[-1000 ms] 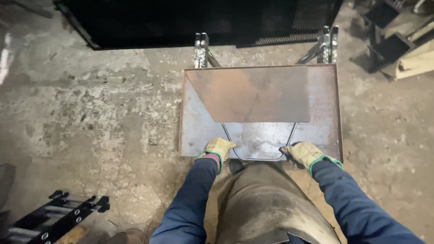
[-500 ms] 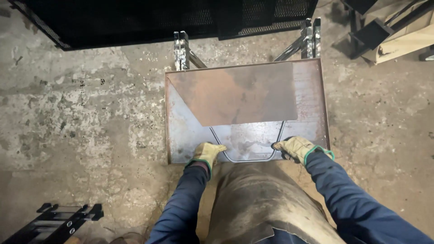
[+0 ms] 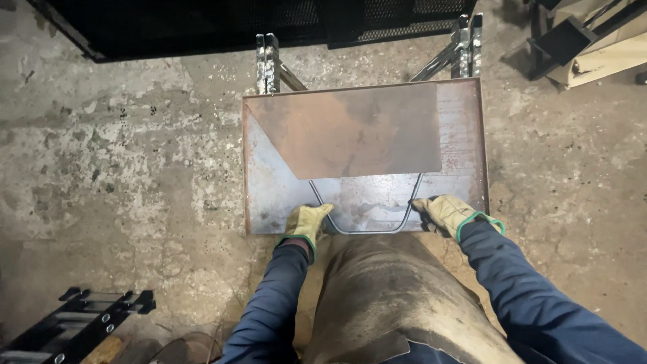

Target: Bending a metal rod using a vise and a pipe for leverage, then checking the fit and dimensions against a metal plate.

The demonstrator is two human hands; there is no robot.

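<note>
Rough concrete floor, stained, pitted, pale patches at left. Black mesh-fronted metal frame along top edge, dark inside. Two steel stand legs rise from floor near it. Wooden blocks and dark metal brackets at top right. Black slotted metal rack lies at bottom left. Light dim, uneven.

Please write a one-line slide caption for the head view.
Gloved left hand and right hand grip the near edge of a rusty rectangular steel plate.
</note>
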